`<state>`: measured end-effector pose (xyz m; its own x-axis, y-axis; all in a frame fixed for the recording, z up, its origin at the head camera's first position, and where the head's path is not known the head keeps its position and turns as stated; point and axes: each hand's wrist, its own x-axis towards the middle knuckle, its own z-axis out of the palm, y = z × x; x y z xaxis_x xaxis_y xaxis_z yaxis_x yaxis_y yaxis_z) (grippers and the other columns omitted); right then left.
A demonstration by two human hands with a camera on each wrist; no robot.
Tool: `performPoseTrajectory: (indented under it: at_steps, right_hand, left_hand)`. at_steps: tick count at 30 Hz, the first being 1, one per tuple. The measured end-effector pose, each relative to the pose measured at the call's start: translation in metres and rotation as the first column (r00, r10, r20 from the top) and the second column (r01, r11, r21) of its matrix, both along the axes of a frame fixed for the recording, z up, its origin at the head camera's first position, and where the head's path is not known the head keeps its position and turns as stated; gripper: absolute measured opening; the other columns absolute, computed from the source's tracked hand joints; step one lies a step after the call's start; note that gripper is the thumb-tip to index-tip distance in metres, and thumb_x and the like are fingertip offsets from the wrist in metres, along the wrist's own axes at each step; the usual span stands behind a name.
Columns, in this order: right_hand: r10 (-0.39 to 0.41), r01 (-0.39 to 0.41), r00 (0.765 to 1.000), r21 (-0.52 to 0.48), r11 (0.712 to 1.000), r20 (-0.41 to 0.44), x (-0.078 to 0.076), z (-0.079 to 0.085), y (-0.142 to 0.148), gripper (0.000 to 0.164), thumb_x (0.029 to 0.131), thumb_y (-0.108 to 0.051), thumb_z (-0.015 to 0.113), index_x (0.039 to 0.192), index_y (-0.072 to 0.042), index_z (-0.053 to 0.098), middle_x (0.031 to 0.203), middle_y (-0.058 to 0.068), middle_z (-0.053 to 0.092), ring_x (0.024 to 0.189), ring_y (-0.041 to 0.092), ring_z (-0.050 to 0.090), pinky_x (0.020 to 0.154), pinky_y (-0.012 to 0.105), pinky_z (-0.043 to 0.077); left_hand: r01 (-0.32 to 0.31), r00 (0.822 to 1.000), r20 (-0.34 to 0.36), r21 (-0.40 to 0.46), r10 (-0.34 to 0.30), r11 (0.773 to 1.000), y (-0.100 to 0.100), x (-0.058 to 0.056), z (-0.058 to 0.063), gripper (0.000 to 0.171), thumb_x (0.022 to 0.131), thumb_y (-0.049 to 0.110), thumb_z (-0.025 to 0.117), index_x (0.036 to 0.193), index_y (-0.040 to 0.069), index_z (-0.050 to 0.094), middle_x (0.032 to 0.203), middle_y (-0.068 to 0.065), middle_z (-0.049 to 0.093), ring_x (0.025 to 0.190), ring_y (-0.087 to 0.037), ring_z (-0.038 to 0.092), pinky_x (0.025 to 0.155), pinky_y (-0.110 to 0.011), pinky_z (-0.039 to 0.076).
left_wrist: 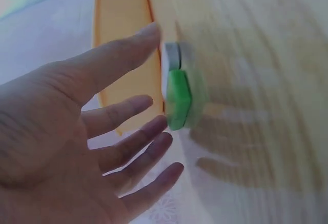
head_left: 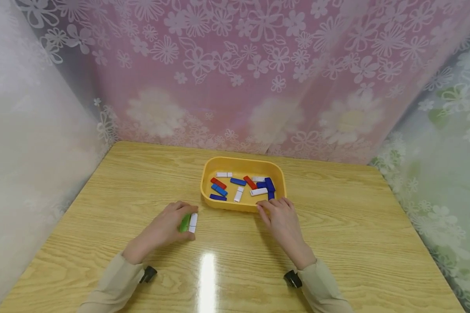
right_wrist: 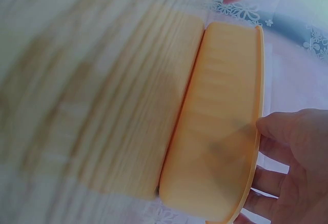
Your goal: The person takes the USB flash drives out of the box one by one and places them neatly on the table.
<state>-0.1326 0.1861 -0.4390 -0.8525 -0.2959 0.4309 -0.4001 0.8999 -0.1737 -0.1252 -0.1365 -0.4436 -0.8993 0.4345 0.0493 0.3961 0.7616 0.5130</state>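
My left hand (head_left: pixel 168 224) spreads its thumb and fingers around a white USB flash drive (head_left: pixel 193 222) and a green one (head_left: pixel 184 223), side by side on the table left of the box. In the left wrist view the fingers (left_wrist: pixel 138 137) are apart and fairly straight, with the green flash drive (left_wrist: pixel 179 98) just beyond the fingertips. My right hand (head_left: pixel 283 221) grips the near rim of a yellow plastic box (head_left: pixel 235 206), thumb outside the wall and fingers over the edge. Inside the box lie several white, blue and red flash drives (head_left: pixel 239 194), some overlapping at the right.
The wooden table (head_left: pixel 337 234) carries the box near its back edge. A pink flowered curtain (head_left: pixel 235 87) hangs behind, with pale curtains on both sides. A black band (head_left: pixel 293 279) shows at my right wrist.
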Motion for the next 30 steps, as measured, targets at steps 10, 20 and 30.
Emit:
performPoseTrajectory:
  at_steps: [10, 20, 30]
  right_hand:
    - [0.002, -0.002, 1.0, -0.007, 1.0, -0.001, 0.0, 0.001, 0.0, 0.012, 0.095, -0.022, 0.073, 0.097, -0.011, 0.078, 0.084, 0.007, 0.073, 0.083, 0.032, 0.065, 0.099, 0.058, 0.047]
    - [0.002, -0.003, 1.0, -0.006, 1.0, -0.015, 0.0, -0.001, 0.0, 0.012, 0.094, -0.022, 0.074, 0.096, -0.011, 0.078, 0.083, 0.006, 0.073, 0.083, 0.03, 0.067, 0.1, 0.058, 0.047]
    - [0.002, -0.002, 1.0, -0.008, 1.0, -0.008, 0.0, 0.0, 0.0, 0.012, 0.095, -0.022, 0.073, 0.097, -0.011, 0.078, 0.085, 0.006, 0.073, 0.085, 0.03, 0.068, 0.101, 0.057, 0.046]
  left_hand:
    - [-0.107, 0.975, -0.176, 0.152, 0.134, 0.983, 0.004, -0.013, 0.016, 0.027, 0.094, 0.013, 0.073, 0.121, 0.007, 0.072, 0.112, -0.012, 0.069, 0.095, -0.029, 0.069, 0.079, -0.044, 0.059]
    - [-0.074, 0.961, -0.255, 0.122, 0.103, 0.99, 0.037, -0.038, 0.051, 0.026, 0.097, 0.026, 0.071, 0.117, 0.01, 0.073, 0.112, -0.009, 0.07, 0.093, -0.026, 0.068, 0.077, -0.039, 0.058]
    - [0.047, 0.986, -0.158, -0.071, -0.057, 0.996, 0.075, -0.077, 0.058, 0.03, 0.096, 0.032, 0.071, 0.114, 0.009, 0.074, 0.11, -0.008, 0.072, 0.089, -0.02, 0.069, 0.077, -0.034, 0.058]
